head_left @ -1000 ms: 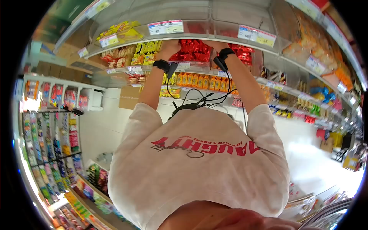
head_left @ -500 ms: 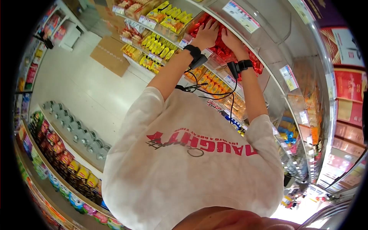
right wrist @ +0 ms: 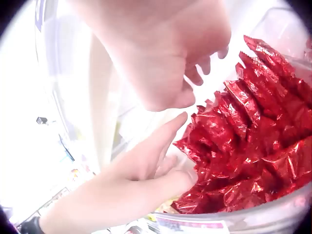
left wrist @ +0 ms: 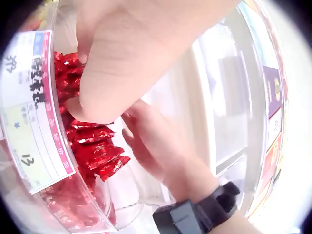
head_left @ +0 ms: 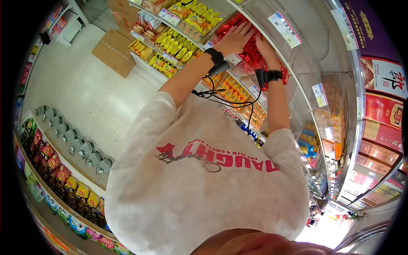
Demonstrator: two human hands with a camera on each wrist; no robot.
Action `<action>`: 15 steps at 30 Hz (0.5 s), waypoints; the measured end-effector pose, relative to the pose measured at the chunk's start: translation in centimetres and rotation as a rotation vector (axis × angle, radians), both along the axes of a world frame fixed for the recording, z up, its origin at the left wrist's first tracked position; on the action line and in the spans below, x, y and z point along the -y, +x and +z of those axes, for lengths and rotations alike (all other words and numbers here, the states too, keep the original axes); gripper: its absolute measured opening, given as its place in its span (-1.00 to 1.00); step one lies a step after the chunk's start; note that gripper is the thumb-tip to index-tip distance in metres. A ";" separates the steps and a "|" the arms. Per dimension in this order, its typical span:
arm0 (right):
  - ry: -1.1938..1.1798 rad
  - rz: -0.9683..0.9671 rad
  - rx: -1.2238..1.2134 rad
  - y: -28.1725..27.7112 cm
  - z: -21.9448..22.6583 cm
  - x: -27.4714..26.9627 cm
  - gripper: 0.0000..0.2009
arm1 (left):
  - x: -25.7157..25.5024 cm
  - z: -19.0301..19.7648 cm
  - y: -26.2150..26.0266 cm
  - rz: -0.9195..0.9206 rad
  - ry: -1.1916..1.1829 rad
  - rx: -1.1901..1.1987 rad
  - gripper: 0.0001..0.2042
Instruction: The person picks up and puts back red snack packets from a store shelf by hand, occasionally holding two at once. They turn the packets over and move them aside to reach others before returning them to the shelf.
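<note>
Red foil packets [head_left: 250, 55] lie bunched in a clear shelf bin. The left hand [head_left: 233, 41] lies over them with its fingers extended; in the left wrist view its thumb side [left wrist: 117, 73] rests by the packets [left wrist: 92, 146]. Beside it the right hand [head_left: 266, 50] reaches into the same bin. From the right wrist, that hand [right wrist: 165, 53] has loosely bent fingers beside the packets [right wrist: 243, 131], holding nothing visible, while the left hand [right wrist: 131, 185] is at the packets' near edge. What lies under the left fingers is hidden.
Yellow packets [head_left: 199, 21] fill the bin to the left, with orange ones [head_left: 233, 89] on the shelf below. Price tags [head_left: 284, 29] line the shelf edges above. A cardboard box [head_left: 113, 53] stands on the floor. Red boxes [head_left: 382, 111] are stacked at the right.
The head view has swung round, showing more floor at left and boxes at right. The left fingers have shifted slightly across the red packets; the right hand remains beside them.
</note>
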State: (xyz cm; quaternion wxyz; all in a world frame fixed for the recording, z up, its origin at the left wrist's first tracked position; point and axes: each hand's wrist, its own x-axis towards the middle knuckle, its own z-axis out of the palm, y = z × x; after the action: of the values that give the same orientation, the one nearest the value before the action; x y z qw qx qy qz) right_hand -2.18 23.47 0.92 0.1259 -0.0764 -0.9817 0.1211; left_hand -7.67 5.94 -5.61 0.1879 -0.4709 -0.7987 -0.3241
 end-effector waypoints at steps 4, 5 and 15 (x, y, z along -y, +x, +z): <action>0.078 0.028 -0.208 3.3 -1.2 0.1 -0.48 | 1.7 0.2 -1.0 -0.086 -0.002 -0.069 -0.35; 0.152 0.050 -0.250 4.3 -1.4 0.3 -0.48 | 2.1 0.8 -0.6 -0.152 -0.018 -0.035 -0.36; -0.001 -0.018 -0.321 7.6 -0.2 3.0 -0.54 | 0.5 -0.1 -0.2 -0.261 0.090 -0.010 -0.37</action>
State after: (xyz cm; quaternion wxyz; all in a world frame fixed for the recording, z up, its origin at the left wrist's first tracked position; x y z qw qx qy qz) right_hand 5.40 20.43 0.70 0.2820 -0.0651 -0.9482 0.1309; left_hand -7.86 5.42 -5.75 0.1691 -0.5634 -0.7143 -0.3791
